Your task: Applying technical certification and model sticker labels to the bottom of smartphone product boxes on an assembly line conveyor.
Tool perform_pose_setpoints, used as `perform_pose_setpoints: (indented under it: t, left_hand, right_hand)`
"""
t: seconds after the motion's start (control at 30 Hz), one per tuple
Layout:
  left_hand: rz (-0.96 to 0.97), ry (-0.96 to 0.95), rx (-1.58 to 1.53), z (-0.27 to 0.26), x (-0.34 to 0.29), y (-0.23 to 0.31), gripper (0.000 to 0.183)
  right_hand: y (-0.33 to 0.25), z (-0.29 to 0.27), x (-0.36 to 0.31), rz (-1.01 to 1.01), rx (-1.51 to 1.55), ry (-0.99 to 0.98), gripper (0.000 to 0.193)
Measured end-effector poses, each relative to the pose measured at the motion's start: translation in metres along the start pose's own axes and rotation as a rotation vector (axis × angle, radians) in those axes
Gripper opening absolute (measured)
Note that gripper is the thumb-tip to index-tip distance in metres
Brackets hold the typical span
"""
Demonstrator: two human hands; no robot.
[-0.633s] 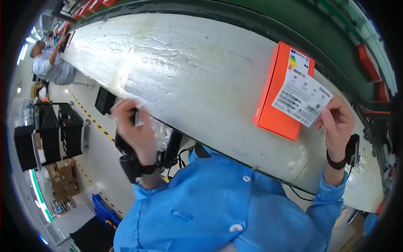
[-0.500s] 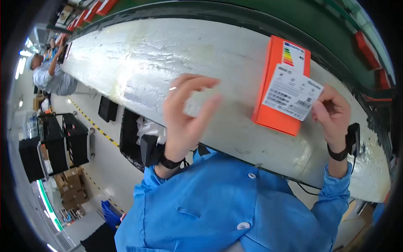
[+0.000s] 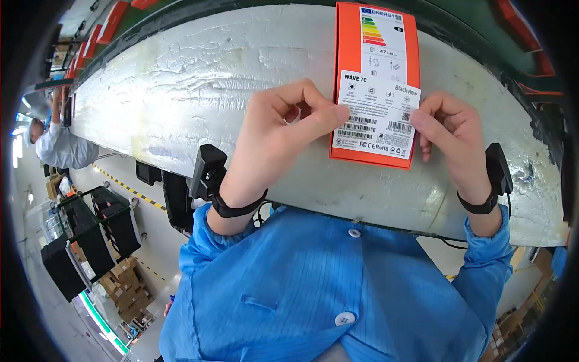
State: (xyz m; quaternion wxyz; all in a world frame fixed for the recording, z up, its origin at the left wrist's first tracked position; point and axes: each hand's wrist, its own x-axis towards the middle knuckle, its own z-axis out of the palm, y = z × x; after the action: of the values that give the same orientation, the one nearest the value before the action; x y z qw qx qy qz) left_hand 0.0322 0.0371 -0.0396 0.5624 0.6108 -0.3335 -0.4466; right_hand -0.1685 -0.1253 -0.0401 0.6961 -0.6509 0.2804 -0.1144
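Note:
An orange-red box (image 3: 348, 42) lies on the worktable in front of me, with a coloured-scale energy label (image 3: 386, 51) stuck on its upper part. Squared up over the lower part of the box is a white printed label (image 3: 379, 108) with barcodes. My left hand (image 3: 274, 123) is closed, its thumb and forefinger pinching the label's left edge. On the right edge, the thumb and forefinger of my right hand (image 3: 455, 127) pinch the same label. Whether the label's back touches the box all over cannot be made out.
The long worktable (image 3: 181, 90) has a wrinkled, shiny covering. More orange-red boxes (image 3: 111, 23) stand along the green strip beyond it. At the far left another person (image 3: 63, 142) works at the table. Black bins on a cart (image 3: 90, 229) and cardboard boxes (image 3: 125, 286) are on the floor.
My left hand has come right and taken the label's left edge. The label has turned from tilted to straight over the box's lower part. The box appears higher in view and more upright.

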Motion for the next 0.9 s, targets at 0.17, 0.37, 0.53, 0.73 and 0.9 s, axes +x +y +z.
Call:
perform_pose_setpoints:
  t: [0.17,0.37,0.53,0.73,0.9]
  left_hand:
    - [-0.103,-0.038,-0.098,0.001,-0.002,-0.004,0.014]
    - [-0.084,-0.027,-0.051,0.002,-0.005,-0.007,0.014]
    - [-0.088,-0.042,-0.051,0.001,-0.004,-0.008,0.015]
    - [-0.063,-0.021,-0.005,0.001,-0.005,-0.011,0.015]
    - [-0.127,-0.029,0.004,0.002,-0.006,-0.006,0.01]
  right_hand:
    - [0.006,0.0,-0.002,0.086,0.009,0.002,0.019]
    - [0.007,0.001,-0.003,0.056,0.026,-0.005,0.017]
    - [0.008,0.002,-0.002,0.021,0.029,-0.006,0.016]
    - [0.01,0.004,-0.002,-0.027,0.013,0.009,0.014]
    - [0.009,0.004,-0.002,-0.028,-0.001,0.016,0.014]
